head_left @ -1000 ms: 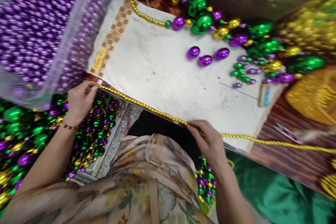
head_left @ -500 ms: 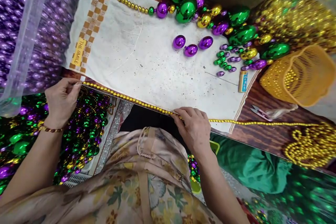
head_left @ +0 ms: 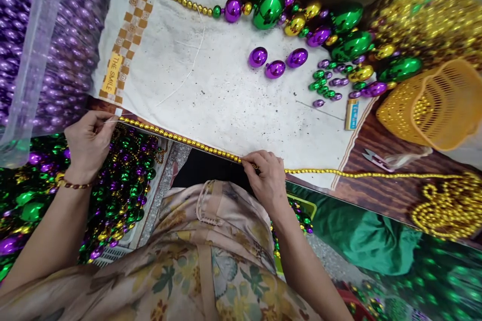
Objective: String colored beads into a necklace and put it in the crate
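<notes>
- A strand of small gold beads (head_left: 181,138) ran taut along the near edge of a white towel (head_left: 226,95), from left of centre to the middle of the frame, then trailed right to a loose gold coil (head_left: 448,208) at the lower right.
- The strand looked light and limp, its beads smooth and likely slippery; pinching the thread or between beads seemed the surest hold.
- The left hand (head_left: 88,145), at middle left, had thumb and fingertips closed on the thin white thread at the strand's left end.
- The right hand (head_left: 268,178), at centre, had its fingers pinched shut on the strand, beads emerging on both sides.
- Three loose purple baubles (head_left: 276,62) lay on the towel, upper centre.
- Large green, purple and gold beads (head_left: 309,20) were heaped along the top.
- A bag of purple beads (head_left: 48,35) filled the upper left.
- A yellow mesh basket (head_left: 433,105) sat at right, small snips (head_left: 376,159) near it.
</notes>
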`<state>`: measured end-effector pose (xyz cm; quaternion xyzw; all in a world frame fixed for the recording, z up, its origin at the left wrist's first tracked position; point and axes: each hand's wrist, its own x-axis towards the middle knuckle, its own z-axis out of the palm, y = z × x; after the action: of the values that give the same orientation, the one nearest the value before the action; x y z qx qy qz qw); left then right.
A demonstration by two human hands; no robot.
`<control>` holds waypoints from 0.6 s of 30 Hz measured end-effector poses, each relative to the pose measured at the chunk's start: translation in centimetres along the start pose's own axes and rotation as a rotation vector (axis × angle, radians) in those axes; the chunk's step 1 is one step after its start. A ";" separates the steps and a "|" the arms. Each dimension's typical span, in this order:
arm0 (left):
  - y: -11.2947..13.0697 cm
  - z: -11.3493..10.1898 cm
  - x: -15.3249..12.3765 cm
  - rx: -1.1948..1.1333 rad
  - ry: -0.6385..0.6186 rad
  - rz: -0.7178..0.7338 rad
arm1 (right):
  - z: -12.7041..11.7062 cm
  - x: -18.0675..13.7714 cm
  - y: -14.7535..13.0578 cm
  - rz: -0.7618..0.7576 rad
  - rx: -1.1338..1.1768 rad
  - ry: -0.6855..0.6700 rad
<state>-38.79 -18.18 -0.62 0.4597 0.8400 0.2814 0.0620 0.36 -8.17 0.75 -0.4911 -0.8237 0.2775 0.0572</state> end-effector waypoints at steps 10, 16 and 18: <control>-0.1 0.1 0.0 -0.048 -0.007 -0.034 | 0.1 0.4 -0.4 0.056 -0.023 -0.021; 0.3 0.2 0.0 -0.061 -0.009 -0.031 | -0.1 0.5 -0.3 0.034 -0.048 -0.033; 0.7 0.2 -0.1 -0.082 -0.016 -0.020 | 0.0 0.4 0.1 -0.008 -0.065 -0.022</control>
<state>-38.14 -17.89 -0.38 0.4504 0.8319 0.3113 0.0902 0.27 -7.73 0.63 -0.4863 -0.8348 0.2560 0.0333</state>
